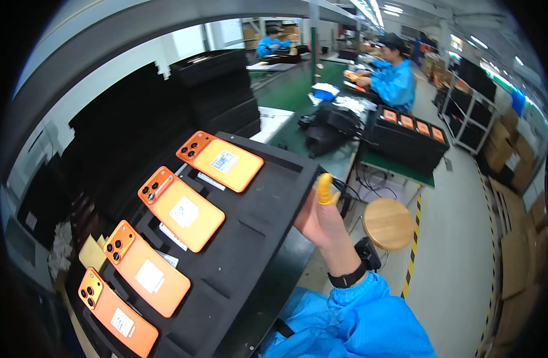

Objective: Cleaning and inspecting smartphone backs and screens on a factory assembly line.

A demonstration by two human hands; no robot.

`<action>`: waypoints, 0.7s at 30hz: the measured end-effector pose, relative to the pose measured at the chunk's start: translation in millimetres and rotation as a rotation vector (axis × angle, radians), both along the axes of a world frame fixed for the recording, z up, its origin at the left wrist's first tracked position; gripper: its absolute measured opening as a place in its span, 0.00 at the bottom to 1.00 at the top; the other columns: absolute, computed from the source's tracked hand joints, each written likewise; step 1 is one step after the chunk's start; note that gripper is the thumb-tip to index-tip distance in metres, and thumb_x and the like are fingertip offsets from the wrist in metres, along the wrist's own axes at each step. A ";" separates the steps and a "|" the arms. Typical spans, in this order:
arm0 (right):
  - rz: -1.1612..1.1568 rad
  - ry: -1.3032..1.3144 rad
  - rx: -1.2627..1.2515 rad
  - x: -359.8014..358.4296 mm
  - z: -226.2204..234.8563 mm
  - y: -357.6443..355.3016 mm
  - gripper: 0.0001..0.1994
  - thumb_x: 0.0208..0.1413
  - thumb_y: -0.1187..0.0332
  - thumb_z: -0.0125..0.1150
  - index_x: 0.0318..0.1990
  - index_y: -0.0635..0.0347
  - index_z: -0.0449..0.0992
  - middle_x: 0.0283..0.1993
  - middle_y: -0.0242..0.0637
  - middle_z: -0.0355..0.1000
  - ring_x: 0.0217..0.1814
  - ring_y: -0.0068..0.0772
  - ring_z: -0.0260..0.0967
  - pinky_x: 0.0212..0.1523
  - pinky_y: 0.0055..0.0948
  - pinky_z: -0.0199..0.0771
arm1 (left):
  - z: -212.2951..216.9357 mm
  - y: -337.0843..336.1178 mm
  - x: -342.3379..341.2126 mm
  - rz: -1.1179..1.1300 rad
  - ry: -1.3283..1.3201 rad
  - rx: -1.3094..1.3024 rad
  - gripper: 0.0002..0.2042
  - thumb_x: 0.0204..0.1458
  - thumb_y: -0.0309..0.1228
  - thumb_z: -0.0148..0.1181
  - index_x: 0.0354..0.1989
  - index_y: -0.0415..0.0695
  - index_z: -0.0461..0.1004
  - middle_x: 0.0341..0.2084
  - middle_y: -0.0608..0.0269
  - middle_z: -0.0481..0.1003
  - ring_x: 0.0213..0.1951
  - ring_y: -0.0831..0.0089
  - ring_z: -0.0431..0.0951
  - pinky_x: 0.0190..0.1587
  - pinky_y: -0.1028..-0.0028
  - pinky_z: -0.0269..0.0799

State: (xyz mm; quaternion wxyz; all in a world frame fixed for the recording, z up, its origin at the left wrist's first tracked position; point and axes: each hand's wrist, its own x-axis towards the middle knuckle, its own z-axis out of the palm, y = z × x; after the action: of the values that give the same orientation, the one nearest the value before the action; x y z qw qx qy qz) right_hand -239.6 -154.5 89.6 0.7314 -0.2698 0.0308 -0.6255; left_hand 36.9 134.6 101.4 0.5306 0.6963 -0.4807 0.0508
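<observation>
Four orange phones (184, 215) lie on black tray (268, 203), right hand (323, 224) fingers gripping its edge.

The place was a factory floor, an electronics assembly line. A long green-topped workbench (298, 89) ran away under overhead strip lights (369, 9), with two people in blue work coats (396, 80) seated along it. Black foam trays carried rows of orange phones (220, 161), both on the near tray (268, 209) and on a further black crate (405, 140) beside the bench. Stacks of black trays (214, 89) stood against the wall. A round wooden stool (387, 224) sat in the aisle, whose grey floor bore yellow-and-black hazard tape (414, 238). Metal shelving (474, 107) and brown cardboard boxes (516, 238) lined the far side.
</observation>
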 end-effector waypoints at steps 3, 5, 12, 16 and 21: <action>-0.133 0.026 0.050 -7.9 -1.6 5.1 0.29 0.55 0.56 0.59 0.60 0.60 0.61 0.60 0.40 0.63 0.62 0.36 0.62 0.62 0.39 0.60 | -9.4 -0.9 6.1 -0.097 0.061 -0.031 0.26 0.57 0.22 0.46 0.64 0.46 0.50 0.59 0.46 0.54 0.58 0.56 0.59 0.61 0.56 0.54; -0.161 0.036 0.070 -21.1 6.4 18.4 0.24 0.57 0.61 0.58 0.58 0.60 0.63 0.57 0.37 0.66 0.57 0.33 0.65 0.58 0.36 0.65 | -9.8 -1.3 9.0 -0.151 0.143 -0.061 0.27 0.56 0.20 0.47 0.64 0.46 0.50 0.59 0.46 0.54 0.58 0.56 0.60 0.61 0.56 0.55; -0.192 0.168 0.059 -54.3 -5.1 36.9 0.22 0.57 0.67 0.56 0.58 0.60 0.62 0.56 0.36 0.66 0.57 0.31 0.66 0.57 0.34 0.67 | -2.5 -17.4 -7.8 -0.199 0.080 0.000 0.24 0.57 0.24 0.47 0.63 0.40 0.52 0.58 0.46 0.57 0.57 0.57 0.61 0.61 0.59 0.56; -0.214 0.109 0.058 -97.2 -24.3 31.5 0.22 0.57 0.69 0.58 0.58 0.56 0.62 0.51 0.32 0.68 0.50 0.23 0.69 0.43 0.25 0.76 | 0.7 -44.3 -30.1 -0.234 0.200 0.039 0.25 0.55 0.25 0.49 0.62 0.39 0.54 0.57 0.47 0.58 0.57 0.58 0.62 0.60 0.60 0.56; -0.250 0.128 0.048 -182.5 -22.2 5.6 0.22 0.56 0.70 0.59 0.58 0.57 0.61 0.50 0.32 0.69 0.49 0.23 0.69 0.43 0.25 0.75 | 9.7 -99.8 -71.8 -0.300 0.380 0.119 0.25 0.54 0.25 0.52 0.61 0.38 0.55 0.57 0.49 0.60 0.56 0.58 0.63 0.60 0.61 0.57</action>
State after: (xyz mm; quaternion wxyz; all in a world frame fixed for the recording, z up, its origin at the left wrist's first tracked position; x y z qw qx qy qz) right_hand -422.1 -148.9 67.3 0.6504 -0.2857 0.1259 -0.6925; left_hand -34.9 34.9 111.1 0.5713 0.6441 -0.4723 -0.1887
